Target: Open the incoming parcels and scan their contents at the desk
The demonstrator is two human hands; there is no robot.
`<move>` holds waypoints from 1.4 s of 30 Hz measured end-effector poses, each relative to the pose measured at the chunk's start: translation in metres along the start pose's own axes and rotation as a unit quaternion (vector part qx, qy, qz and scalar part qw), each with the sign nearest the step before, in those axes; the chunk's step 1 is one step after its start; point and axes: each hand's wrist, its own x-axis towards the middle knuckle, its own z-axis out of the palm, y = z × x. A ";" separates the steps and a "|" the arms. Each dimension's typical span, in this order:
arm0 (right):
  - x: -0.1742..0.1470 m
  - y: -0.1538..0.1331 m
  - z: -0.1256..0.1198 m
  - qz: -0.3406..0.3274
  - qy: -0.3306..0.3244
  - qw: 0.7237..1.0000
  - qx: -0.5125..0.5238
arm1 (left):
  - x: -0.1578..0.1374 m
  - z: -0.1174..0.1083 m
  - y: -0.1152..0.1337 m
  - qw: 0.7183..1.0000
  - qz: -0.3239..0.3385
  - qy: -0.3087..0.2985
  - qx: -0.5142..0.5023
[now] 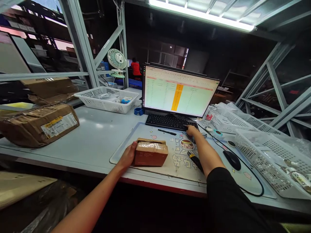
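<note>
"Near the front edge of the counter (102,137), what is the person touching?"

"A small brown box (151,154), set on the pale printed mat (173,173). The left hand (128,156) lies against its left side, thumb up by the top corner."

"Are those fingers closed on it?"

"Most are hidden by the box, so one cannot tell how far they are closed."

"And the right hand (192,130)?"

"It reaches to the right end of the black keyboard (167,121), one finger pointing down at the keys. How far the others are spread cannot be told; nothing shows in their grasp."

"What lies nearby?"

"A black pen (167,132) just in front of the keyboard, and a yellow-and-black cutter (194,159) partly covered by the right forearm (210,155)."

"Farther out?"

"The monitor (157,92) stands behind the keyboard, showing a table with an orange column. A black mouse (232,160) is right of the forearm. Well to the left sits a larger taped carton (31,124) bearing a label."
</note>
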 end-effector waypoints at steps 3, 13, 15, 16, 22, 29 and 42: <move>-0.019 -0.013 -0.011 -0.011 0.008 1.000 0.003 | -0.001 -0.002 -0.003 1.000 0.011 0.002 -0.015; -0.196 0.045 0.046 -0.051 0.027 0.997 -0.049 | -0.002 0.004 -0.006 0.994 0.054 -0.062 -0.068; -0.213 0.055 0.061 -0.051 0.032 0.997 -0.051 | -0.003 0.009 -0.005 0.995 0.049 -0.072 -0.039; -0.217 0.058 0.064 -0.052 0.042 0.997 -0.041 | -0.004 0.011 -0.004 0.995 0.055 -0.077 -0.028; -0.240 0.034 0.031 -0.223 0.159 0.949 0.153 | -0.031 0.019 0.019 0.989 0.116 0.005 0.092; -0.292 -0.036 -0.023 -0.415 0.155 0.886 0.136 | -0.068 0.028 0.054 0.932 0.226 0.059 0.276; -0.262 0.001 0.025 -0.349 0.159 0.892 0.240 | -0.087 0.001 0.021 0.962 0.134 0.099 0.217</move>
